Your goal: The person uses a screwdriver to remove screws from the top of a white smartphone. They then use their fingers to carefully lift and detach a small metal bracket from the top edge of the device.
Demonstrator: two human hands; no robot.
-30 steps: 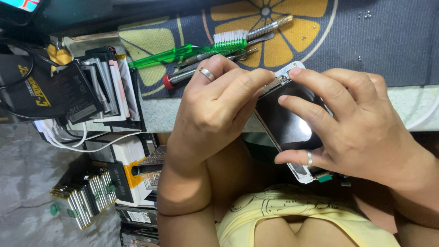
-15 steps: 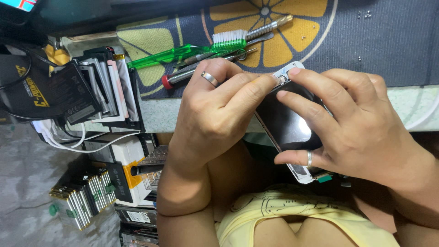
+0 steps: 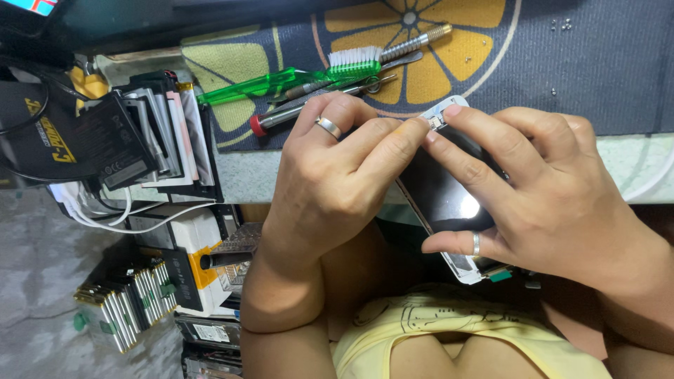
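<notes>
Both my hands hold a smartphone (image 3: 442, 200) with a dark screen and a white frame, just above my lap at the table edge. My left hand (image 3: 337, 189), with a ring on one finger, presses its fingertips on the phone's upper end. My right hand (image 3: 554, 196), also ringed, grips the phone from the right, with the forefinger at the same upper corner and the thumb under the lower part of the screen. The phone's lower end sticks out below my right thumb.
A dark mat with a yellow citrus pattern (image 3: 597, 63) covers the table. On it lie a green-handled brush (image 3: 281, 81), a red-capped screwdriver (image 3: 295, 112), a metal tool (image 3: 414, 38) and small screws (image 3: 562, 24). Stacked phone batteries (image 3: 154, 140) and bundled cells (image 3: 123, 309) crowd the left.
My left fingertips have slid up along the phone to its upper corner, meeting my right forefinger there. The phone has tilted slightly upward.
</notes>
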